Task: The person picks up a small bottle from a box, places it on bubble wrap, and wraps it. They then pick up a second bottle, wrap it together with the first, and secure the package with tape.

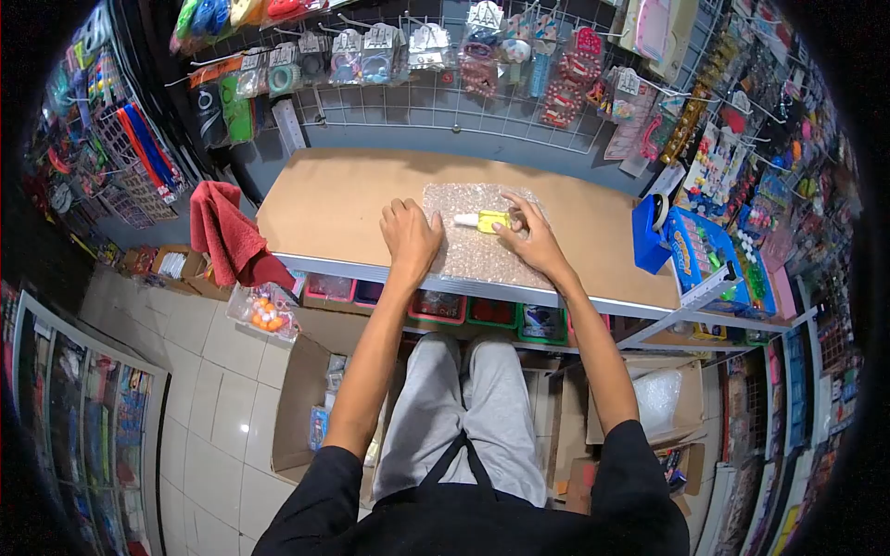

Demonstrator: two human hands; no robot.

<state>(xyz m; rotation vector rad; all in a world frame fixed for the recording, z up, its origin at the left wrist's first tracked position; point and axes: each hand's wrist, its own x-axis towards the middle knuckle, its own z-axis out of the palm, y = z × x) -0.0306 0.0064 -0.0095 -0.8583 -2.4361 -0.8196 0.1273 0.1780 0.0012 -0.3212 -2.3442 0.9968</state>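
In the head view, a small yellow-and-white plastic bottle [482,221] lies mid-frame on a clear bubble-wrap sheet [475,259], the left hand [411,233] spread flat just left of it and the right hand [530,236] touching its yellow end with a grip I cannot tell, all on a brown board surface [334,199] below a wire grid wall of hanging packets [445,102].

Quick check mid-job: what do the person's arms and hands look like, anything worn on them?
Both hands are bare: no gloves on the left hand or the right hand, and no watch, ring or bracelet that I can make out. The forearms are uncovered. Short black sleeves cover the upper arms: left sleeve, right sleeve.
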